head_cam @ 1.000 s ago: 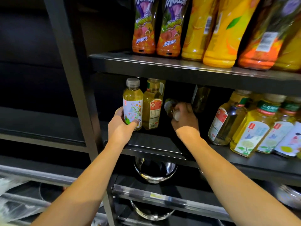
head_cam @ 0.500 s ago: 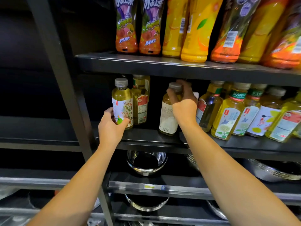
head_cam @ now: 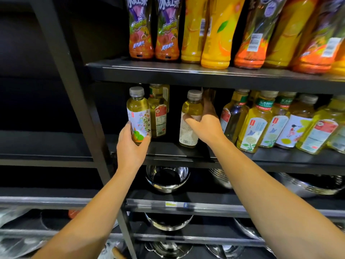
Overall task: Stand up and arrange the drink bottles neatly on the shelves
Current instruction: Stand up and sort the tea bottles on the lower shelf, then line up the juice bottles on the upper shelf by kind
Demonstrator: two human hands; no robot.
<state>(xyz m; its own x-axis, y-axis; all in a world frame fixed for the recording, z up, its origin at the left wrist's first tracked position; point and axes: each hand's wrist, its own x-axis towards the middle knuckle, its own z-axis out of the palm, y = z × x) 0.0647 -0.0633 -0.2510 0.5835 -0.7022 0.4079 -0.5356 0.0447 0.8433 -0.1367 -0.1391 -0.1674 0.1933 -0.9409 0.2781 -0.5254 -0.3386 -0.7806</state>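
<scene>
Left hand (head_cam: 130,146): grips floral-label tea bottle (head_cam: 138,114), frame centre.
Right hand (head_cam: 207,128): holds barcode-side tea bottle (head_cam: 190,118), upright.
Upper-shelf writing: 冰红茶 bottles (head_cam: 141,28).

Two small yellow drink bottles with grey caps, flower-label bottle (head_cam: 138,114) and white-label bottle (head_cam: 190,119), standing upright on the dark middle shelf (head_cam: 168,149), each held in one hand.

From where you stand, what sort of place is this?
Probably a shop aisle or a mock-up of one: dark metal shelving with rows of labelled drink bottles, steel bowls stocked below, and a small tag on a shelf edge.
</scene>
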